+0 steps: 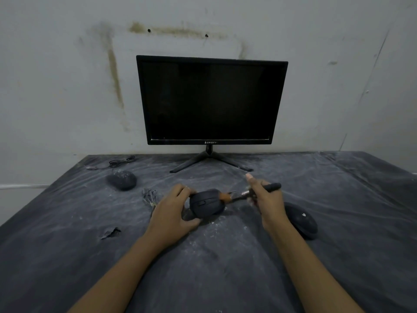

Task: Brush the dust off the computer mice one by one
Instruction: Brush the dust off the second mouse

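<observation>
Farthest out from the monitor [209, 100], to its right: a second mouse [301, 220]. Closer in, my left hand [173, 213] curls round the mouse in work [206, 205]. My right hand [266, 199] pinches the brush [274, 186], bristles touching the mouse's right end. Risk: a hard stroke levers it from my grip, or flicks dust onto the second mouse. Its long axis looks roughly parallel to the monitor's face, top tipped toward me. A third mouse [121, 179] lies nearer the monitor, left.

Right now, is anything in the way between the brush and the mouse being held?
Nothing visible stands between them. The right hand grips the brush, and its bristles seem to touch the top edge of the mouse, which the left hand holds just above the table.
</observation>
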